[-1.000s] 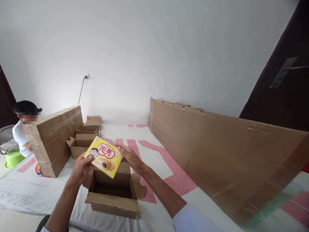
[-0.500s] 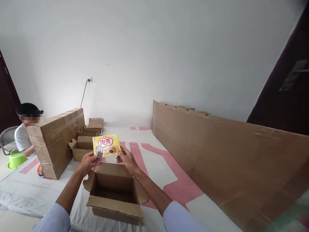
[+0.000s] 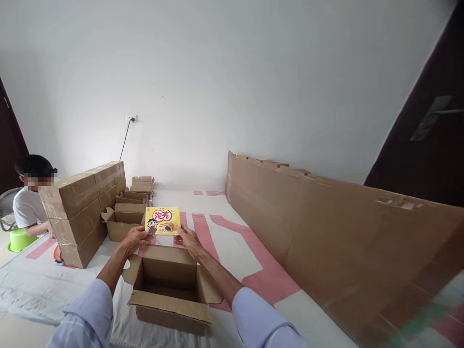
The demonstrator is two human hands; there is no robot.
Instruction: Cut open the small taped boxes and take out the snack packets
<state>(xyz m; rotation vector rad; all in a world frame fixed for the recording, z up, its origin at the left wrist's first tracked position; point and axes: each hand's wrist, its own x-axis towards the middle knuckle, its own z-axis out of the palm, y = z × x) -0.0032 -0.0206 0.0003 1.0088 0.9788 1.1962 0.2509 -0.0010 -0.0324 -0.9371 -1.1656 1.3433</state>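
Observation:
Between both hands I hold a yellow snack box [image 3: 162, 221] with red lettering, a cartoon figure and a picture of cream puffs on its front. My left hand [image 3: 136, 239] is closed on its left lower corner, and my right hand [image 3: 189, 240] pinches the right lower corner. The front of the box faces me, tilted back slightly. Just below and nearer to me stands a cardboard carton [image 3: 170, 311] with its flaps spread and its inside bare. Both hands are over the carton's far edge.
More opened cartons [image 3: 125, 222] stand in a row behind, beside a stack of taped cartons [image 3: 81, 212]. A long cardboard panel [image 3: 326, 232] runs along the right. A person [image 3: 31, 198] sits at the far left near a green basin [image 3: 21, 240]. An orange tape roll [image 3: 58, 253] lies by the stack.
The snack box has lowered slightly, tilted back and shifted a little right, still in both hands. The person at the left has leaned, and a hand now shows by the stack.

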